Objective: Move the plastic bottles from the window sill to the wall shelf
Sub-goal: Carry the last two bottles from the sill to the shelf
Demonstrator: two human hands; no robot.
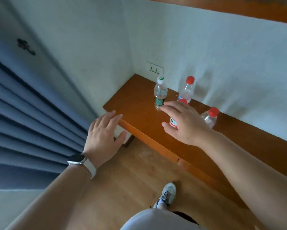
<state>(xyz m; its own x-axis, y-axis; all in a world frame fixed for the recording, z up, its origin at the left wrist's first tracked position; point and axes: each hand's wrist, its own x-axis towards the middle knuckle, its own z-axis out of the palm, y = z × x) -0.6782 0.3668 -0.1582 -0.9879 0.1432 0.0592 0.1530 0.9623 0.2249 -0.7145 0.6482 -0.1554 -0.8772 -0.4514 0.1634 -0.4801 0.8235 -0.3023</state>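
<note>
Hovering at the near corner of the wooden ledge (136,100), the left hand (104,130) has straight, close-set fingers and holds nothing, probably for balance. On the ledge stands the green-labelled bottle (160,93); the right hand (184,123), fingers spread, brackets the red-labelled bottle (173,123) — unclosed, seemingly mid-grasp or mid-release. The back bottle (186,92) and the rightmost bottle (209,118) stand by the wall.

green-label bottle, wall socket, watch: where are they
green-label bottle (160,92): head view, clear upper body
wall socket (154,69): head view, middle of the plate
watch (76,159): head view, its face
</note>
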